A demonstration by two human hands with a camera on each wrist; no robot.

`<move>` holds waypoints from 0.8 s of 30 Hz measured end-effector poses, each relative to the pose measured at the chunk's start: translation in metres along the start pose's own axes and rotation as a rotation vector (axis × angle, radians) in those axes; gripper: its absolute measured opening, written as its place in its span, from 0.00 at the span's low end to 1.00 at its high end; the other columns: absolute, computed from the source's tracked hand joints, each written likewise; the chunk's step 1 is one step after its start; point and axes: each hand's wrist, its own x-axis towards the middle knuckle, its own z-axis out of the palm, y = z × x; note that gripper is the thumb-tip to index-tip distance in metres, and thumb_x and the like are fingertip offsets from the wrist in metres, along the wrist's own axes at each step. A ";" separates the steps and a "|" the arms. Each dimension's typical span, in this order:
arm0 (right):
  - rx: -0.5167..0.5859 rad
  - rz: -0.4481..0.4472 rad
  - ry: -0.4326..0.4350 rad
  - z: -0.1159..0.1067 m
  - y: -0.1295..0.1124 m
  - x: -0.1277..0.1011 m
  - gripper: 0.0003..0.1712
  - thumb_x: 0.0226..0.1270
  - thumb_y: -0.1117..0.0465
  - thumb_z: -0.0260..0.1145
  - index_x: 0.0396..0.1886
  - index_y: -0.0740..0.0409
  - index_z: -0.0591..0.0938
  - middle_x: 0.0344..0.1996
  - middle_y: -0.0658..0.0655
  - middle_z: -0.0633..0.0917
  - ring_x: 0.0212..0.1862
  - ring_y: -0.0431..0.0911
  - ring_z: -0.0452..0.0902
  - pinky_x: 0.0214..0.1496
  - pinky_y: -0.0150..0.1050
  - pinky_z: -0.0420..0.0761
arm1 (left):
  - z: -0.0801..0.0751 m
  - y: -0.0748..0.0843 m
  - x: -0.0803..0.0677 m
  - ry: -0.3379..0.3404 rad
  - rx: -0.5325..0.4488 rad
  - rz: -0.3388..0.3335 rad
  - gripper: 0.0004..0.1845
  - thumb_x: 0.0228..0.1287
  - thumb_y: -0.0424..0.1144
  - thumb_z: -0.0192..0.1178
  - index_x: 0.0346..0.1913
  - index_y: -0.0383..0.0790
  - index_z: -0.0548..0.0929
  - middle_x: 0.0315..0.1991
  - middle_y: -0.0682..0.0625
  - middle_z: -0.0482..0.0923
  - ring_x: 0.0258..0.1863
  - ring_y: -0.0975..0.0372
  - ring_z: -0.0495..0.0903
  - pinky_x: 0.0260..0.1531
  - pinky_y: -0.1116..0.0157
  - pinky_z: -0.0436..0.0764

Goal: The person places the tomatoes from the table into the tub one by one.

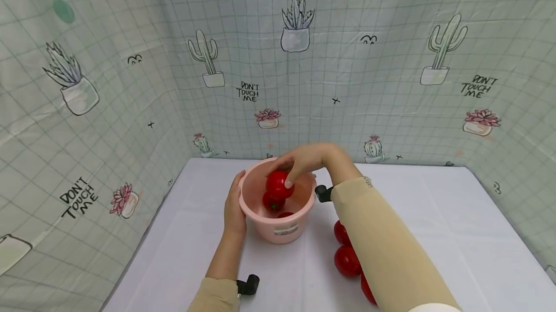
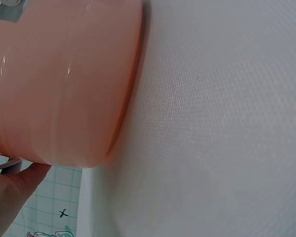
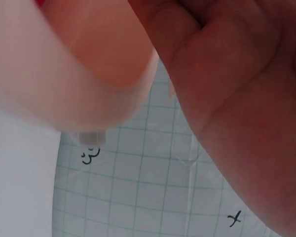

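Note:
A pink bucket [image 1: 257, 216] stands upright on the table. My right hand [image 1: 304, 160] reaches over its far right rim and grips a shiny red tomato [image 1: 278, 184] between thumb and fingers, inside the mouth of the bucket. Below it lies another tomato [image 1: 272, 202] with a green stem end, and a third [image 1: 285, 215] shows partly near the front wall. My left hand [image 1: 234, 208] holds the bucket's left side, fingertips at the rim. In the left wrist view, a digit of the left hand [image 2: 12, 195] touches the bucket wall [image 2: 64, 98] close to its rim.
Several red tomatoes [image 1: 347, 261] lie on the white table [image 1: 417, 206] right of the bucket, partly hidden under my right sleeve [image 1: 386, 239]. A grid-patterned cloth [image 1: 330, 75] with cactus drawings hangs behind and along the sides.

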 end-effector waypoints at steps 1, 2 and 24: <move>-0.016 0.010 -0.005 0.000 -0.002 0.003 0.33 0.61 0.58 0.70 0.67 0.41 0.75 0.64 0.43 0.76 0.68 0.44 0.67 0.71 0.44 0.71 | 0.000 0.000 0.000 -0.001 -0.001 0.005 0.23 0.78 0.56 0.32 0.68 0.69 0.70 0.70 0.66 0.67 0.73 0.67 0.61 0.76 0.54 0.59; -0.030 0.019 -0.013 0.000 -0.003 0.006 0.32 0.61 0.58 0.70 0.67 0.41 0.76 0.63 0.43 0.77 0.68 0.44 0.67 0.70 0.43 0.71 | -0.001 0.000 0.001 -0.001 -0.002 0.004 0.23 0.78 0.56 0.32 0.68 0.69 0.70 0.70 0.66 0.67 0.73 0.67 0.61 0.76 0.54 0.59; -0.191 0.166 -0.038 0.017 -0.011 0.045 0.24 0.59 0.52 0.73 0.55 0.30 0.81 0.55 0.41 0.77 0.63 0.44 0.65 0.63 0.43 0.76 | 0.000 0.001 0.000 0.005 0.019 0.025 0.24 0.78 0.54 0.33 0.70 0.66 0.69 0.71 0.62 0.67 0.74 0.64 0.61 0.75 0.52 0.59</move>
